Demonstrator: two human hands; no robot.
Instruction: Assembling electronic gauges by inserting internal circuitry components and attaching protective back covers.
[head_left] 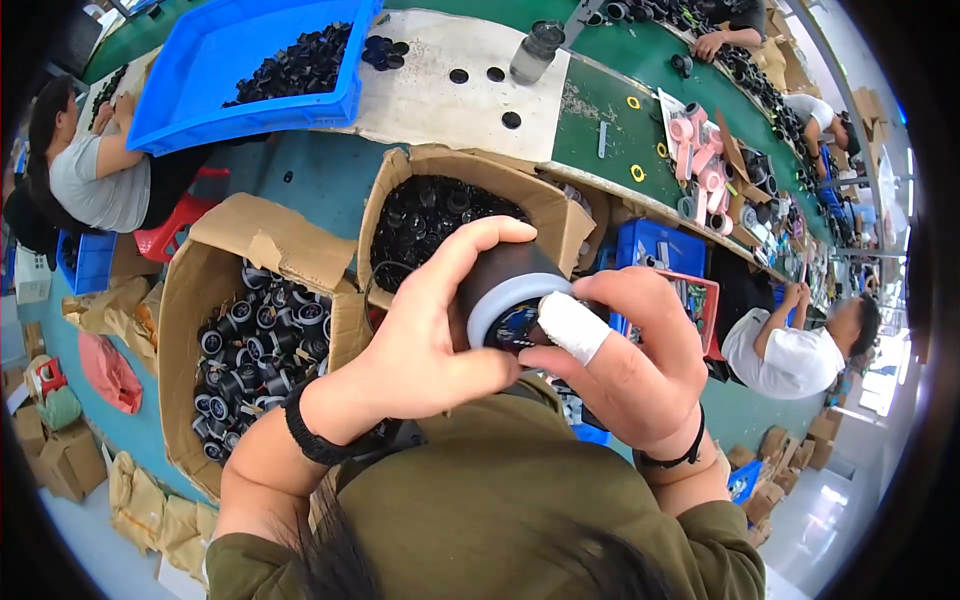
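Observation:
Just in front of my chest is a black cylindrical housing (521, 290) with a pale grey ring round its end, tilted so that the ringed opening faces toward me. Something dark with small blue and light details shows inside the ring; its kind is unclear. My left hand (425, 335) is closed round the housing, fingers over its far side and thumb at the lower rim. My right hand (640, 365) grips the ring's right edge, and a finger wrapped in white lies over the opening. Part of the housing is hidden behind my fingers.
A cardboard box (180, 400) of similar black parts with grey rings stands left; another box (570, 215) of shiny black parts sits beyond my hands. On the bench are a blue tray (240, 115), a jar (538, 55) and pink parts (708, 160). Other people sit on both sides.

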